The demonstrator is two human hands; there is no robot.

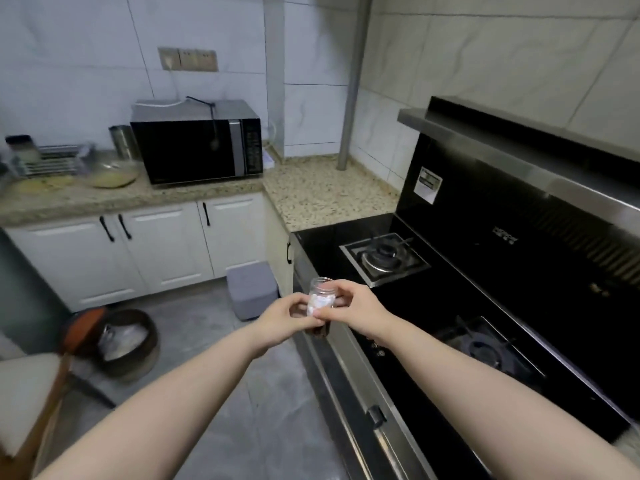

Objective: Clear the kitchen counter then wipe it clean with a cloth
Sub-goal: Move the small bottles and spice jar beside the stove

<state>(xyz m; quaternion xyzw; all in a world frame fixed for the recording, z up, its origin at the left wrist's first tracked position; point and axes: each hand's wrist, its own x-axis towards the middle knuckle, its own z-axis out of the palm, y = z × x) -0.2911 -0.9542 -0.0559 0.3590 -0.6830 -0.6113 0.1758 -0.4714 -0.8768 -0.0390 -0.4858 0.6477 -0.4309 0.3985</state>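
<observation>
A small clear glass jar with white contents and an open mouth is held up in front of me, over the front edge of the black stove. My left hand grips it from the left and my right hand pinches it from the right. A dark object, partly hidden, shows just under the hands. The speckled granite counter runs along the back wall and into the corner.
On the counter stand a black microwave, a glass bowl, a dish rack and a metal canister. On the floor are a grey stool and a round bin. A chair is at my left.
</observation>
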